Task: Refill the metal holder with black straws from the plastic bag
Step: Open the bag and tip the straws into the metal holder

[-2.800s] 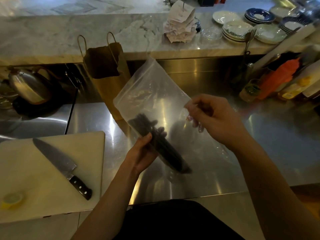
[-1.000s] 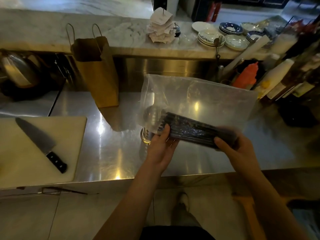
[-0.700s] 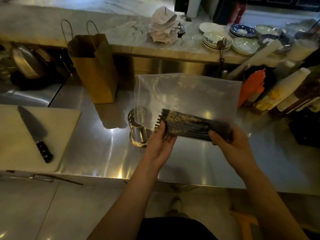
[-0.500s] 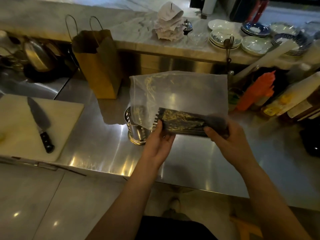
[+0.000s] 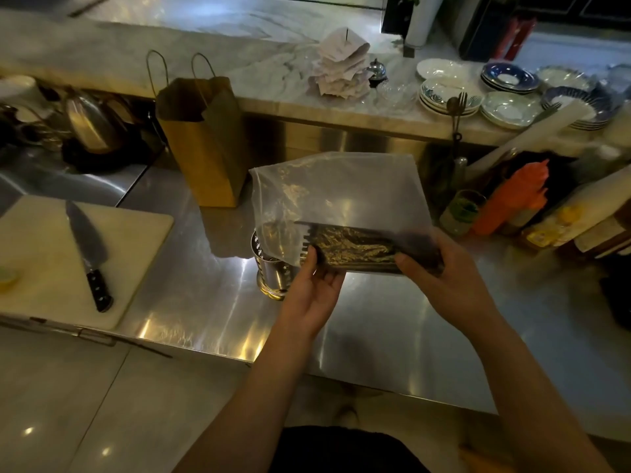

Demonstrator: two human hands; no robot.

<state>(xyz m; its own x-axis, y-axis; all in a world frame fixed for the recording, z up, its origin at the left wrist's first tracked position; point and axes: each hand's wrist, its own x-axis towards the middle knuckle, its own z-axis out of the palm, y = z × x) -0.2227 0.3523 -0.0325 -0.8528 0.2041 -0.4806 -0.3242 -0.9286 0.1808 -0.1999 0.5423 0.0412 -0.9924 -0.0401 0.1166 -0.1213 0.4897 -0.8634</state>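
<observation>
Dim kitchen, brushed stainless steel table [image 5: 205, 295] across mid frame, glossy with streaky reflections. At centre frame a bundle of black straws [image 5: 362, 249], thin and straight, lies roughly level inside a clear crinkly plastic bag [image 5: 338, 196], held above the table. Left hand [image 5: 316, 288] grips the bundle's left end through the bag, thumb on top. Right hand [image 5: 444, 281] is closed around the right end, fingers wrapped under. The bag's loose film stands up above the straws. Just left of and below the straw ends, a round slotted metal holder [image 5: 271, 274] stands upright on the table, partly covered by the bag. Brown paper bag [image 5: 205, 141] with twine handles stands behind, upper centre-left. Pale cutting board [image 5: 44, 254] at left carries a chef's knife [image 5: 88, 254], riveted black handle. Orange squeeze bottle [image 5: 508, 199] at right. Stacked patterned plates [image 5: 508, 93] and a spiked pile of paper slips [image 5: 341, 66] sit on the marble ledge, upper right. No readable writing.
</observation>
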